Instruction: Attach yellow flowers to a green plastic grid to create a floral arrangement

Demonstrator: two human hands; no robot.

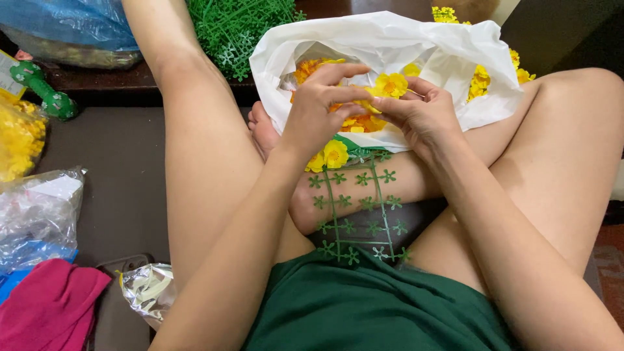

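Surface: dark brown smooth floor [123, 169], person seated cross-legged on it, bare legs, dark green shorts [370, 305]. Dark wooden ledge [123, 81] along top edge; room beyond too dim to tell.

Item 1: left hand [318, 114], fingers curled shut, tips pinching a small yellow plastic flower [389, 84] together w/ right hand.
Item 2: right hand [422, 117], fingers closed, thumb & forefinger meeting the same flower from the other side. Flower held just above the mouth of the bag, between both hands.
Item 3: white thin plastic bag [390, 39], open, resting on crossed ankles, filled w/ yellow and orange loose plastic flowers [312, 67].
Item 4: green plastic lattice strip w/ star-shaped studs [357, 208], lying on lower leg below the hands; two yellow blooms [330, 156] at its upper end.
Item 5: heap of green plastic lattice pieces [237, 29], top centre, behind bag.
Item 6: blue plastic bag [65, 23], top left.
Item 7: clear bag of yellow flowers [19, 136], left edge.
Item 8: crumpled clear plastic wrappers [39, 208], left; another [149, 289] near thigh.
Item 9: magenta cloth [52, 305], bottom-left corner.
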